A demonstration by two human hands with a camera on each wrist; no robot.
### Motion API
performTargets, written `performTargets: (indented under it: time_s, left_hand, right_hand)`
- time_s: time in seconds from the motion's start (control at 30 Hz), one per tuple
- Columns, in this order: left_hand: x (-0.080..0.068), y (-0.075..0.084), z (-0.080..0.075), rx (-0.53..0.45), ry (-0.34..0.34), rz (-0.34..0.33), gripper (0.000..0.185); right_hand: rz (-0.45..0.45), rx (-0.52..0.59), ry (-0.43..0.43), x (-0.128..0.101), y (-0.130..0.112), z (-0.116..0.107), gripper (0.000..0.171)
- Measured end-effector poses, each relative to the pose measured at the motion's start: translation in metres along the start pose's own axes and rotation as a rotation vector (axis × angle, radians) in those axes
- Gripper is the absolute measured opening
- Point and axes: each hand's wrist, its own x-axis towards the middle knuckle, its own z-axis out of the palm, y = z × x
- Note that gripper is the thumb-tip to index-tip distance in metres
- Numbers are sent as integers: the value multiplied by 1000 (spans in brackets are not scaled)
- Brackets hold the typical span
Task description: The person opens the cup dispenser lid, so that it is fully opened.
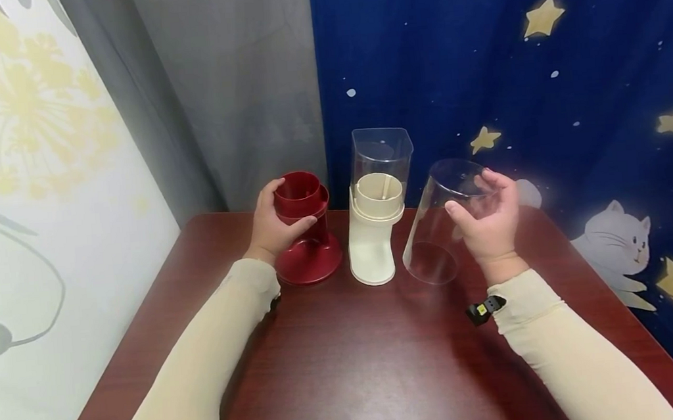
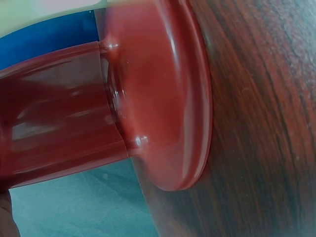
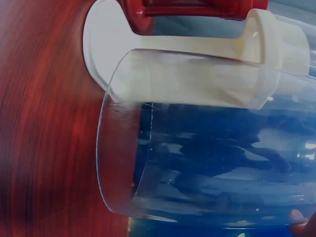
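Note:
My left hand (image 1: 271,223) grips the cup-shaped top of a red plastic stand (image 1: 311,265), fingers and thumb spread around it. The stand's wide round foot (image 2: 158,98) is on the table in the left wrist view. With my right hand (image 1: 490,221) I hold a clear plastic cylinder (image 1: 431,229) near its upper rim. It leans, its lower end close over the table. Between the hands stands a cream plastic stand (image 1: 371,257) with a round collar on top. In the right wrist view the cylinder (image 3: 212,163) overlaps the cream stand (image 3: 106,39).
Behind the cream stand's collar rises a clear square-cornered container (image 1: 380,144). Everything is near the far edge of a dark red wooden table (image 1: 350,380). A grey curtain (image 1: 237,79) and a blue starry curtain (image 1: 448,43) hang close behind; a white patterned surface (image 1: 108,254) borders the left.

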Motion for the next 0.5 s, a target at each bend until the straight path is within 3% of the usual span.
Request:
performTargets:
  time_s: [0.27,0.5]
  left_hand:
    - [0,0,0,2,-5,-4,96]
    - [0,1,-1,2,-8,-14,94]
  right_hand:
    - [24,-85,30,-3,20,-1,68]
    - [44,-94,75,-5,36,0,70]
